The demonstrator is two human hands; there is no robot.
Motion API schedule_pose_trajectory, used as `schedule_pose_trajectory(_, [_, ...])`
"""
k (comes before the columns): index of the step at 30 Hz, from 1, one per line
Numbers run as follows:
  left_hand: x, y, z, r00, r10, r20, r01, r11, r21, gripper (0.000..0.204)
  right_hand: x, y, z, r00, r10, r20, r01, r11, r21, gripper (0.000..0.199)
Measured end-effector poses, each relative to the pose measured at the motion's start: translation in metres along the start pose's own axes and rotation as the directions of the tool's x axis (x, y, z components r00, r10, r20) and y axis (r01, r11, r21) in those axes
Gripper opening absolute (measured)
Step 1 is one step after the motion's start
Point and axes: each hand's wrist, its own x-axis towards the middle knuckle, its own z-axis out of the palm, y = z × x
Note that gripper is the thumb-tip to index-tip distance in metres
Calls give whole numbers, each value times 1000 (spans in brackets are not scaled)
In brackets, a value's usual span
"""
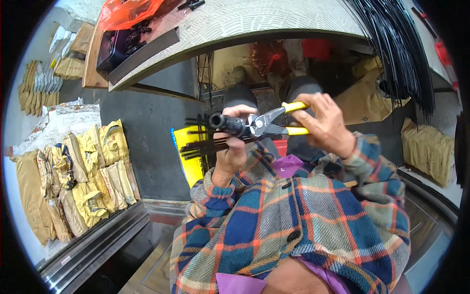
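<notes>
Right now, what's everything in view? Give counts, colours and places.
Pliers: one, yellow handles, centre
Ribbed tube: one, black, against the pliers
Thin rods: several, black, beside the tube
Table: one, pale, far side
Long strands: many, black, over the table's right end
Box: one, dark, table's left end
Plastic bag: one, orange-red, by the box
Tied bag: one, red, under the table
Wrapped packages: many, brown and yellow, left and far right
Packet: one, yellow, left of centre
Jacket: one, multicoloured plaid, on the person
Left hand: one, bare, holding the tube
Right hand: one, bare, holding the pliers
</notes>
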Motion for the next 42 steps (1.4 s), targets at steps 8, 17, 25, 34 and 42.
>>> schedule_pose_trajectory(8, [11, 18, 1, 995, -63, 80, 57, 995, 82, 88, 26, 11, -60, 786, -56, 615, -313, 823, 475, 21])
schedule_pose_trajectory(17, [28, 20, -16, 968, -48, 244, 55, 998, -20, 81, -11, -46, 4, 678, -162, 717, -629, -634, 450, 19])
schedule_pose_trajectory(25, [16, 21, -9, 999, -43, 30, 48, 978, -201, 63, 9, -11, 6, 896, 34, 442, -419, 391, 820, 24])
schedule_pose_trajectory(34, [15, 24, -9, 997, -4, 76, 18, 984, -179, 54, 57, 4, -49, 704, 23, 710, -593, 569, 570, 36])
schedule_pose_trajectory(42, [20, 24, -7, 1000, -14, -9, 15, 1000, 21, 62, 28, -12, -3, 928, 156, 339, -319, 805, 501, 45])
